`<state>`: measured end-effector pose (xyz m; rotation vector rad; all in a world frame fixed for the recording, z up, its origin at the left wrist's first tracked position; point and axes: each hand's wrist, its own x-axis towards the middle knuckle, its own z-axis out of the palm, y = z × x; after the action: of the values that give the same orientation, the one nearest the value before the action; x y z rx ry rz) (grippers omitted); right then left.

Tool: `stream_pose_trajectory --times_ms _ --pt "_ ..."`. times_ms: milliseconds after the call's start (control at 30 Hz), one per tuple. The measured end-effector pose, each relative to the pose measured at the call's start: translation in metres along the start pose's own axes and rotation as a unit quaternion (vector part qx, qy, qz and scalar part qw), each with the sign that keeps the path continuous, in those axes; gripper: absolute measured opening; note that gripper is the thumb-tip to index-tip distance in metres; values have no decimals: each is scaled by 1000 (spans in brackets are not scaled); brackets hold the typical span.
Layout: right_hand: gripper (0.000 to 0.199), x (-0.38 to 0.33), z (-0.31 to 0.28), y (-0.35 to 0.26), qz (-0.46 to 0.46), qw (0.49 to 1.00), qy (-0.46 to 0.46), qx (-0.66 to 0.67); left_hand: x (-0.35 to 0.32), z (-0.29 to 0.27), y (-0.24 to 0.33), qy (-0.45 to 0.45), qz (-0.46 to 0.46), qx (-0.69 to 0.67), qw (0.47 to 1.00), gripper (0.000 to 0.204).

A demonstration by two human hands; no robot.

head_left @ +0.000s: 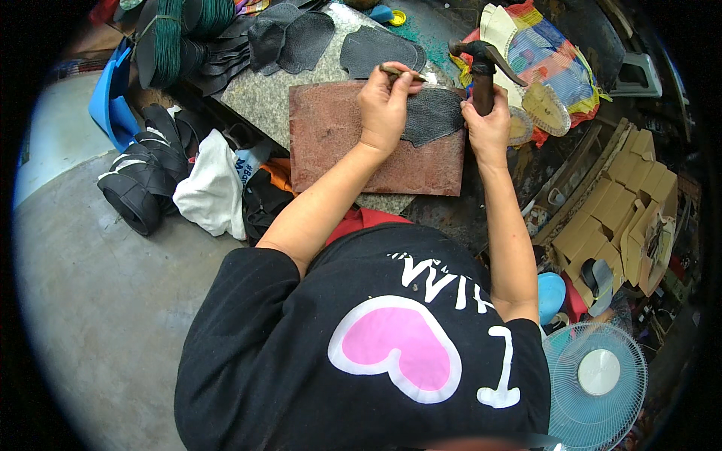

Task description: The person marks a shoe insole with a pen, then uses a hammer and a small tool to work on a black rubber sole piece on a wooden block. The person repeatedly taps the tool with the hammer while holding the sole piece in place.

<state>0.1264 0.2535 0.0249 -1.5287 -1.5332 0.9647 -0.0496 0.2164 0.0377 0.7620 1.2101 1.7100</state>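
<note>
Near the top centre, a thin brown punch tool (402, 72) is pinched by the left hand (385, 109) above a dark textured rubber sole piece (432, 114) on the reddish stone slab (331, 135). A dark claw hammer (481, 64) is gripped by the right hand (489, 131), fingers wrapped round its handle.

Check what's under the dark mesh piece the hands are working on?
The dark mesh piece lies on a reddish-brown slab, itself on a speckled stone slab. The slab surface beneath the piece is hidden.

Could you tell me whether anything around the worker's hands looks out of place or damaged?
Nothing stands out. The left hand holds a small tool on the black mesh piece, which lies flat on the reddish slab; the right hand grips the hammer.
</note>
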Motion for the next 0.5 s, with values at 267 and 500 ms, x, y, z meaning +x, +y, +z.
stream_pose_trajectory --times_ms 267,500 --pt "41 -6 -2 4 6 1000 20 17 -1 2 6 -89 24 197 976 10" --pt "40 -9 -3 2 -17 999 27 26 2 5 5 -82 1 167 983 10"
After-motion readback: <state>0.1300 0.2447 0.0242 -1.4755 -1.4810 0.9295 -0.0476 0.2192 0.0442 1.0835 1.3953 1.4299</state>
